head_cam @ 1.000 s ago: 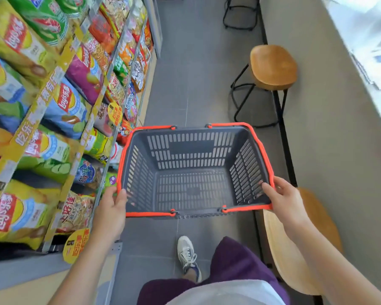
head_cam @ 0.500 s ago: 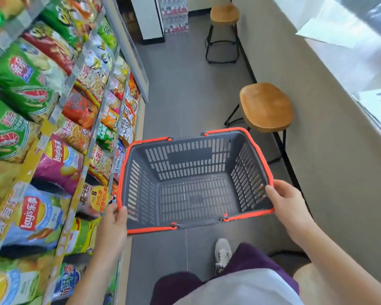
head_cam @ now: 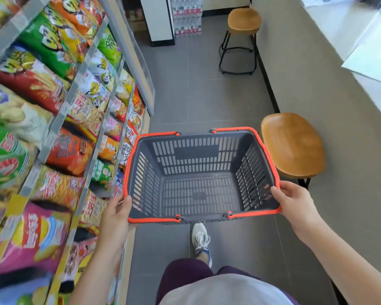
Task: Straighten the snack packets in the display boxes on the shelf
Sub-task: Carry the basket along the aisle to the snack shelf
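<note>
Bright green, red and orange snack packets (head_cam: pixel 70 150) lean in rows on the shelf (head_cam: pixel 59 115) at the left, just beside a grey, orange-rimmed basket (head_cam: pixel 196 150), which the left hand (head_cam: pixel 117 214) and right hand (head_cam: pixel 295 201) grip at opposite sides, near a wooden stool (head_cam: pixel 293 146).
</note>
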`<state>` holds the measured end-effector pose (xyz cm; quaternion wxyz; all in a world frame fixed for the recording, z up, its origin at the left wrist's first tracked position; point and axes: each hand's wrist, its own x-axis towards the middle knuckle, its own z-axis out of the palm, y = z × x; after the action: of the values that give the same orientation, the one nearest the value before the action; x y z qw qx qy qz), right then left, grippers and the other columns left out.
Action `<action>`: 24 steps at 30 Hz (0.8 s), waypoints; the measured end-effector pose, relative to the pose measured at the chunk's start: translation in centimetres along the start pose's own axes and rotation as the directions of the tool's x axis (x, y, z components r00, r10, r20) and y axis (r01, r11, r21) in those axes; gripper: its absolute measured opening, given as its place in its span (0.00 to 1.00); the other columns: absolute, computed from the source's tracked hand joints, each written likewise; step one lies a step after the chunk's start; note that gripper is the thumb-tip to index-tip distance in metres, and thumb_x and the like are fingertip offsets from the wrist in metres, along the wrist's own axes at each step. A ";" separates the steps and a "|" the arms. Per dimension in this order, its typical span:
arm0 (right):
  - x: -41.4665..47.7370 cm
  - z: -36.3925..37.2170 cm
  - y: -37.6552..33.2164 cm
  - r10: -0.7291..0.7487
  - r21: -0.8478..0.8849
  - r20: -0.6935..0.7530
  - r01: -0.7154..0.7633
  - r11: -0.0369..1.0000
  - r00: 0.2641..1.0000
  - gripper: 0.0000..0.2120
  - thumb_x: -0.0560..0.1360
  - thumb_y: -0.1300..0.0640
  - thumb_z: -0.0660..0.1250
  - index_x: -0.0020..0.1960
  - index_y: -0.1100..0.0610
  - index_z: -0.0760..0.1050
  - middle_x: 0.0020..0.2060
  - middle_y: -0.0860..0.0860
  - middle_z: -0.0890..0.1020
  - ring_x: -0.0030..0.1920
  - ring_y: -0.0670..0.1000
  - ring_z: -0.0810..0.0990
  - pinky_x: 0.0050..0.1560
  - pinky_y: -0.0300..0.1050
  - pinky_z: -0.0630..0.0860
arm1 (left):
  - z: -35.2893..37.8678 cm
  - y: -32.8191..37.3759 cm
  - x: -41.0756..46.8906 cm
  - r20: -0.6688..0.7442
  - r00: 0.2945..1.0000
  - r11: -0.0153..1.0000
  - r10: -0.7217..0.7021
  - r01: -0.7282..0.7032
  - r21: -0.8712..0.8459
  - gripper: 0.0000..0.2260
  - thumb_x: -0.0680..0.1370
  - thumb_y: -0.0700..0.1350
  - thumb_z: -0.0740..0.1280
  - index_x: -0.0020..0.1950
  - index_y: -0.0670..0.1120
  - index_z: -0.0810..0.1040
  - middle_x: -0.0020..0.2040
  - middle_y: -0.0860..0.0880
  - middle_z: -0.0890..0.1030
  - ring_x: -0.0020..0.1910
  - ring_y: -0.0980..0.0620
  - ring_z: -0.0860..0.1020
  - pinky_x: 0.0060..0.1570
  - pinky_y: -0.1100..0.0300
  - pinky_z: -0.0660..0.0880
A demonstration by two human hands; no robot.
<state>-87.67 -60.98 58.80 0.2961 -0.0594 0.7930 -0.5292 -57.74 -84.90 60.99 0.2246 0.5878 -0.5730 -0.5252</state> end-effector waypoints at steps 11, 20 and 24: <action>17.4 5.1 -11.4 0.023 -0.011 -0.088 -0.024 1.000 0.996 0.06 0.77 0.59 0.67 0.47 0.56 0.83 0.38 0.52 0.86 0.41 0.52 0.84 0.39 0.48 0.81 | 7.1 11.7 19.0 0.058 0.998 1.000 0.017 -0.017 -0.010 0.07 0.82 0.48 0.61 0.58 0.49 0.75 0.51 0.52 0.80 0.49 0.50 0.81 0.38 0.56 0.79; 35.6 5.8 -19.7 0.065 -0.004 0.053 -0.065 0.998 0.996 0.06 0.72 0.67 0.69 0.42 0.58 0.83 0.38 0.54 0.86 0.39 0.54 0.86 0.37 0.51 0.83 | 16.4 17.6 30.0 -0.025 0.999 0.999 -0.040 0.040 -0.018 0.09 0.82 0.45 0.62 0.60 0.45 0.75 0.57 0.45 0.81 0.57 0.44 0.80 0.60 0.38 0.74; 43.1 6.6 -24.4 -0.006 -0.161 0.121 0.026 0.987 0.993 0.08 0.69 0.68 0.70 0.41 0.55 0.80 0.37 0.53 0.84 0.35 0.50 0.83 0.31 0.44 0.77 | 20.3 20.3 34.0 -0.122 0.982 0.985 -0.145 0.131 -0.114 0.14 0.82 0.47 0.63 0.67 0.46 0.71 0.64 0.45 0.78 0.63 0.44 0.76 0.65 0.39 0.70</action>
<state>-124.78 -94.42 60.84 0.3333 -0.1213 0.8136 -0.4607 -91.47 -113.91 59.20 0.2552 0.6462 -0.4865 -0.5297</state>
